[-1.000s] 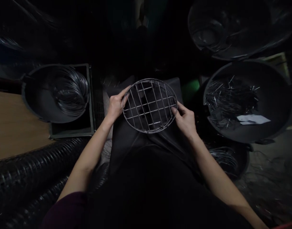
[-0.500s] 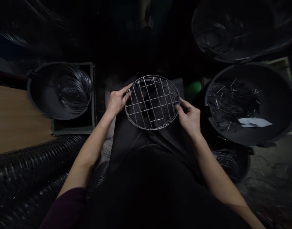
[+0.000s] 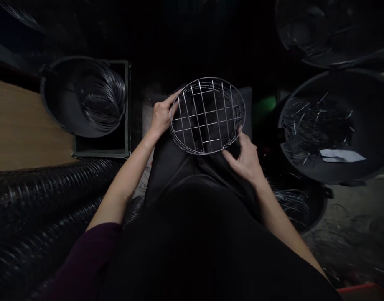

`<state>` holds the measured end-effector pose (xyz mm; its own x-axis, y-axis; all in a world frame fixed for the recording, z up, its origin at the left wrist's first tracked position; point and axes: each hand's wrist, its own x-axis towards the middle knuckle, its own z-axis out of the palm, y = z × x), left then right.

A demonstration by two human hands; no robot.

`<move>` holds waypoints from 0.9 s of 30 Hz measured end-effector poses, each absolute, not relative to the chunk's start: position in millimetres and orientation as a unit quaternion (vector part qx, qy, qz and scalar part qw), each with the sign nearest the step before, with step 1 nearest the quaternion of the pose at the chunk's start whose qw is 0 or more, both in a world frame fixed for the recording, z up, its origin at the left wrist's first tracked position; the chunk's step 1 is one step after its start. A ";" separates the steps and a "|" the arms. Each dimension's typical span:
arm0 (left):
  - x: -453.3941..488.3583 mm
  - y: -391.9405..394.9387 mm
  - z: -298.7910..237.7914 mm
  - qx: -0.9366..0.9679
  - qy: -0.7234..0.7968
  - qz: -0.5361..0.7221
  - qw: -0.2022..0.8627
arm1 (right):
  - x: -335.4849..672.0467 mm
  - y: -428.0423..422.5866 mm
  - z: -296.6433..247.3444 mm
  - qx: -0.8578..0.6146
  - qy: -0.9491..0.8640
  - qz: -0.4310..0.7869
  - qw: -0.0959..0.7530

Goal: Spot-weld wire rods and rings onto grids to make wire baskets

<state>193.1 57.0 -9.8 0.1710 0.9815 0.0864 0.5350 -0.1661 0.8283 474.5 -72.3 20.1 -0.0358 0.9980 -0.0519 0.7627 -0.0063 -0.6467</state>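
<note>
A round wire rack [image 3: 207, 112] with crossing bars is held over my lap, tilted slightly; several rings seem to lie one under another at its rim. My left hand [image 3: 162, 115] grips its left edge, thumb side up, with some fingers hidden beneath the wire. At the lower right of the rim is my right hand [image 3: 246, 161], its thumb and fingers spread apart. The fingertips are at the wire, but whether they touch it I cannot tell. Dark cloth [image 3: 166, 179] covers my legs under the rack.
On the left, a black tub [image 3: 64, 108] with coiled wire [image 3: 105, 98] rests on a crate [image 3: 128, 138]. Stacked wire rings [image 3: 54, 184] lie below it. A large tub [image 3: 372, 113] at right holds short metal pieces [image 3: 304, 125] and a white strip [image 3: 342, 156]. Another tub [image 3: 320, 213] holds wire.
My right hand has loosened from the rack's right edge and slid down toward its lower right, fingers spreading. The rack has tilted a little in my left hand. The whole view has shifted.
</note>
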 end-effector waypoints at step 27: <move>197.0 136.8 124.0 0.672 0.595 0.147 0.415 | 698.8 52.9 -70.9 -0.847 -0.492 0.179 0.089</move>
